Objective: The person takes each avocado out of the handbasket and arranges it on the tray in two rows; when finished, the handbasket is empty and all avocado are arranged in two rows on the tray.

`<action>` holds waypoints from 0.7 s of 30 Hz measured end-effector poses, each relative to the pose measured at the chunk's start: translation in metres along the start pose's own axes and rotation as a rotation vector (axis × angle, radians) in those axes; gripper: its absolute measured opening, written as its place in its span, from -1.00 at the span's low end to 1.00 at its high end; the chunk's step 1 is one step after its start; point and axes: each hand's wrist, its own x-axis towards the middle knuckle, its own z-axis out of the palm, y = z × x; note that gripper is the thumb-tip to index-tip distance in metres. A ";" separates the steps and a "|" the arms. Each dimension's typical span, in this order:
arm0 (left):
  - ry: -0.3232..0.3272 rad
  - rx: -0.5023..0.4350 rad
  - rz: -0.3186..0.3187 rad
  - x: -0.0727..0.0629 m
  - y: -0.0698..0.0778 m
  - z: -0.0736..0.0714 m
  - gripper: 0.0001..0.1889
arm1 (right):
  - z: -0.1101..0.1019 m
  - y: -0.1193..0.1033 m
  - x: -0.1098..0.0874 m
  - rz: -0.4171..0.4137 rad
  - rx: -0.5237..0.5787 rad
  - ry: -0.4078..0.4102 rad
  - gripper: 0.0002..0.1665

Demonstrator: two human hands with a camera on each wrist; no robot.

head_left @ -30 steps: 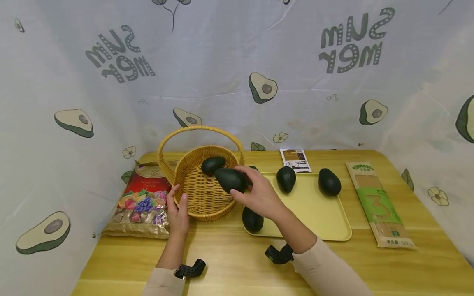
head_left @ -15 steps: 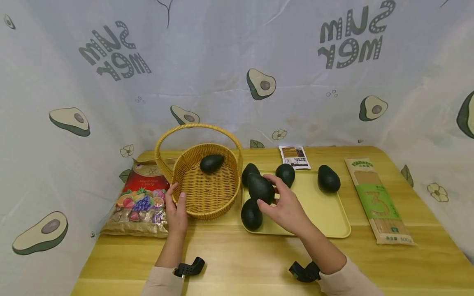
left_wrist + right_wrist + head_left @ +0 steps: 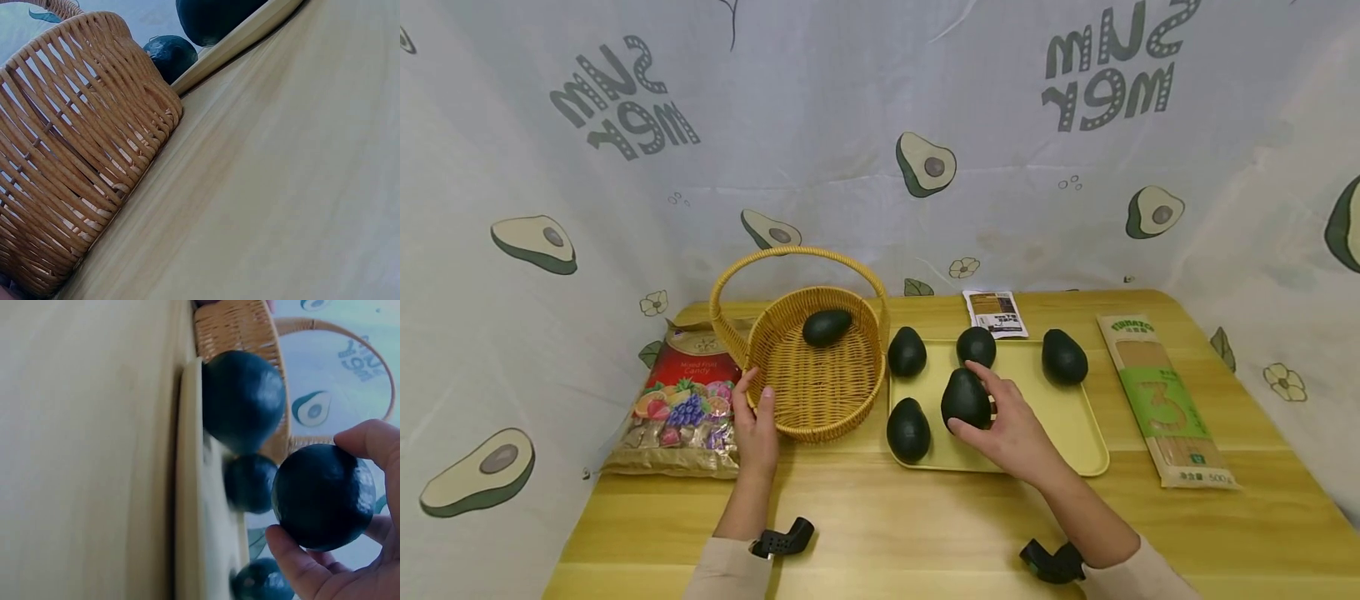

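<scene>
My right hand (image 3: 1022,429) pinches a dark green avocado (image 3: 965,401) between thumb and fingers, over the left middle of a pale yellow tray (image 3: 1045,446). In the right wrist view this avocado (image 3: 324,497) shows its rounded end, fingertips on either side. My left hand (image 3: 756,433) lies against the near left side of a yellow wicker basket (image 3: 820,392), its fingers fairly straight and spread at the wall. One avocado (image 3: 827,327) lies inside the basket. On the tray's left side are two avocados, a far one (image 3: 907,352) and a near one (image 3: 909,431).
Along the tray's far side lie an avocado (image 3: 976,347) in the middle and another (image 3: 1064,357) at the right corner. A candy bag (image 3: 688,400) is left of the basket. A noodle pack (image 3: 1165,400) lies at right, a small white packet (image 3: 995,313) behind the tray.
My right hand has carried its avocado from over the basket's right edge rightward to over the tray, turning it more upright. My left hand stays at the basket.
</scene>
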 end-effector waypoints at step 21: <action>0.007 -0.010 0.002 0.000 0.000 0.000 -0.54 | -0.010 0.027 -0.011 0.037 -0.160 -0.057 -0.05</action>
